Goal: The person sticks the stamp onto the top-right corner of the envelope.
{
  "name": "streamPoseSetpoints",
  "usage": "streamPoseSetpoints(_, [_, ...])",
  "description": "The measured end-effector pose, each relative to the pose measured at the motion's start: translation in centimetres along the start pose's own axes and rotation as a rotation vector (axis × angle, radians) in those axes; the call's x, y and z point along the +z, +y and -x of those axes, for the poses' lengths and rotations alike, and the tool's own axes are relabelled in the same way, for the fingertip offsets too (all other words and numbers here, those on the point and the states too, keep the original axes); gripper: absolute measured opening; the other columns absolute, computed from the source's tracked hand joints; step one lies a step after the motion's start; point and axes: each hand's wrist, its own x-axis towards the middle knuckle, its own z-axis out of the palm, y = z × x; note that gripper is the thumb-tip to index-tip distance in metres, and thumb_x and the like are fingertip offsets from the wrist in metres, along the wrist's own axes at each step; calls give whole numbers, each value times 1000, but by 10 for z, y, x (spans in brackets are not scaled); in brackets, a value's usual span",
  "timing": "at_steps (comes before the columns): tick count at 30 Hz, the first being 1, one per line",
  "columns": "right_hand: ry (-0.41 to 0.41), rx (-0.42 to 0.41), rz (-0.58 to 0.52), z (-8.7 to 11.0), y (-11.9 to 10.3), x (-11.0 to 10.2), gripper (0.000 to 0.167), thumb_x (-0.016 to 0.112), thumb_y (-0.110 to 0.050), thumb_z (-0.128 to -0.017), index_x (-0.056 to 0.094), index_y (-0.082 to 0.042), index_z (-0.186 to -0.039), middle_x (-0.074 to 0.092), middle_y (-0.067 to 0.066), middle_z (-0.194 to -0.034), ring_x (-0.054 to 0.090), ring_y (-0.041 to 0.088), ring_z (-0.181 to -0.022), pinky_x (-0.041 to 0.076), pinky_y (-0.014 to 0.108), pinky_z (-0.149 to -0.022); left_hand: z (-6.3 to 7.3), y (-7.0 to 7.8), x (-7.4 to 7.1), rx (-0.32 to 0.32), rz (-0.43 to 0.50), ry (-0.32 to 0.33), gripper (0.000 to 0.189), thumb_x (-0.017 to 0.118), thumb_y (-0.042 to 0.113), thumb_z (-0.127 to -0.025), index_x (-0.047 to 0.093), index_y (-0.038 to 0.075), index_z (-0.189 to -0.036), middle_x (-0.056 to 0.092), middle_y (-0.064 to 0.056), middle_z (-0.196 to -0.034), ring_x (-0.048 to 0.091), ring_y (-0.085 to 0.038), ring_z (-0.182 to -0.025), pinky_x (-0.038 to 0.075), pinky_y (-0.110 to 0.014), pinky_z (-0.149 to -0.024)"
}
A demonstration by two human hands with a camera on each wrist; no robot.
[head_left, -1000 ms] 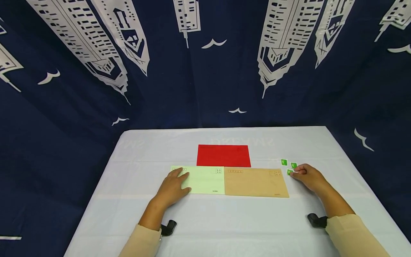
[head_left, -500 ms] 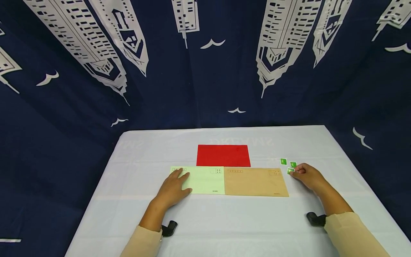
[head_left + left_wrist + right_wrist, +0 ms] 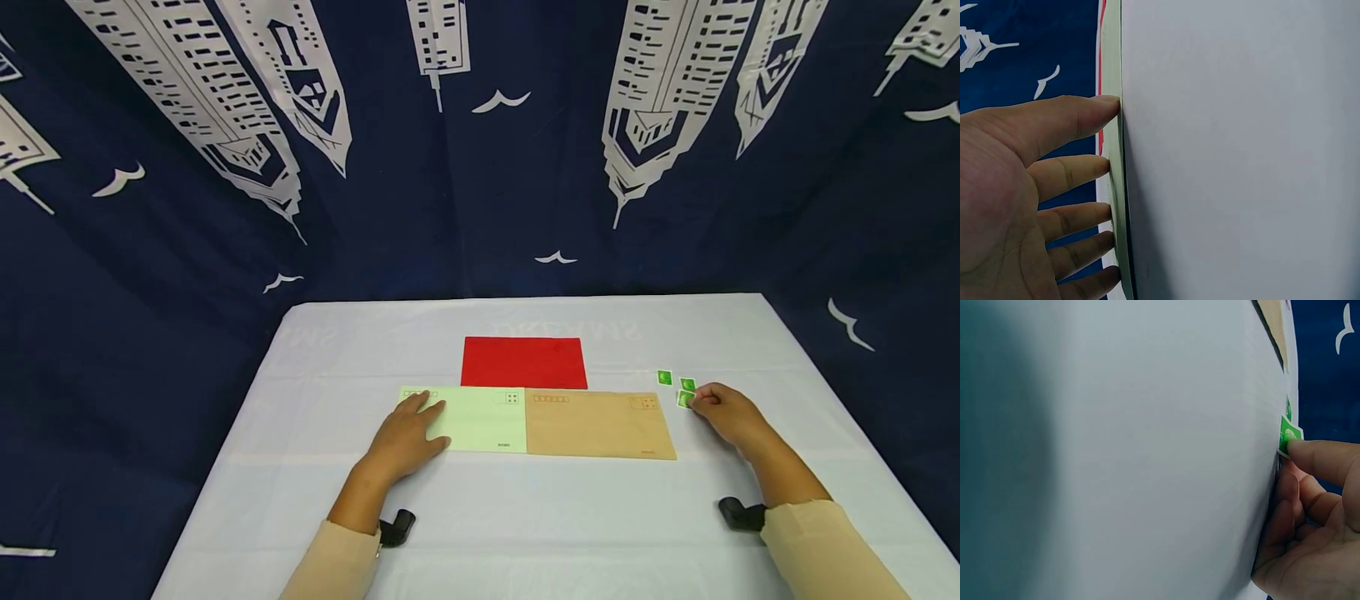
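My left hand (image 3: 403,436) rests with spread, fairly straight fingers on the left part of a pale green envelope (image 3: 483,425). In the left wrist view, the fingertips (image 3: 1105,165) touch that envelope (image 3: 1112,75) along its surface. My right hand (image 3: 727,414) is at the right, its thumb and finger pinching a small green stamp (image 3: 685,400). The right wrist view shows the thumb on the face of this stamp (image 3: 1285,434), which is slightly raised at one edge; the other fingers curl beneath. Other green stamps (image 3: 664,377) lie just beyond the fingertips.
A tan envelope (image 3: 592,427) lies flat against the green one's right side. Behind both lies a red envelope (image 3: 523,363). The white-covered table (image 3: 555,525) ends at a dark blue patterned curtain (image 3: 465,208).
My right fingertips have shifted slightly right, and the pinched stamp has moved a little with them. My left hand stays on the pale green envelope.
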Motion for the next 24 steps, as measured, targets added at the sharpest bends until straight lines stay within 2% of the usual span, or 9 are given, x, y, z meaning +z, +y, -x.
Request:
streamPoseSetpoints(13, [-26, 33, -33, 0, 2, -7, 34, 47, -24, -105, 55, 4, -122, 56, 24, -118, 51, 30, -101, 42, 28, -72, -1, 1, -1, 1, -10, -3, 61, 74, 30, -90, 57, 7, -144, 43, -20, -157, 36, -39, -149, 33, -57, -121])
streamPoseSetpoints(24, [-30, 20, -86, 2, 3, -12, 36, 50, -28, -104, 56, 4, -121, 60, 11, -106, 51, 18, -92, 45, 23, -70, -1, -1, 0, 2, -11, 2, 61, 74, 31, -90, 57, 8, -144, 43, -20, -157, 36, -39, -149, 33, -57, -120])
